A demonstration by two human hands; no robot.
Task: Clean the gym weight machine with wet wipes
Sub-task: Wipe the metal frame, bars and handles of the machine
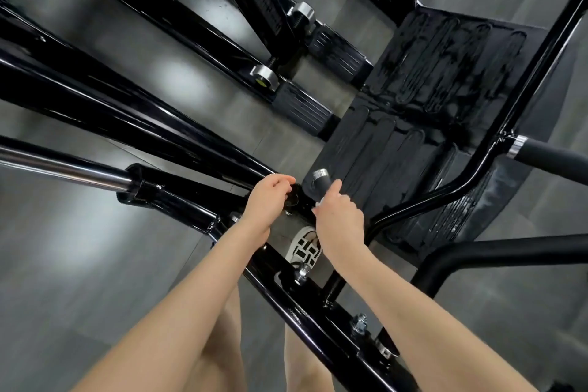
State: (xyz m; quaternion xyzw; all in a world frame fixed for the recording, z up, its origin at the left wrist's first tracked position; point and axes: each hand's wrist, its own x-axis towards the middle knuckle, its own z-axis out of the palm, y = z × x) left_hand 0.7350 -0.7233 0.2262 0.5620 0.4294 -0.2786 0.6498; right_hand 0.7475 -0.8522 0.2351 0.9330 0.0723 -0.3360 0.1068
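The black steel frame of the weight machine (pixel 178 200) fills the view from above. My left hand (pixel 265 204) curls its fingers round a black round knob (pixel 294 197) on the frame joint. Just to its right, my right hand (pixel 339 223) grips a short grey handle with a chrome end cap (pixel 320 178), thumb lying along the grip. A small white sliver (pixel 320 200) shows at the right fingers; I cannot tell whether it is a wipe. The palms are hidden.
A ribbed black footplate (pixel 429 89) lies ahead of the hands. A chrome rod (pixel 63 165) runs in from the left, a second grey handle (pixel 547 156) sticks out right, and a padded bar (pixel 509 251) lies below it. White bracket (pixel 305 248), bolts, grey floor (pixel 79 264).
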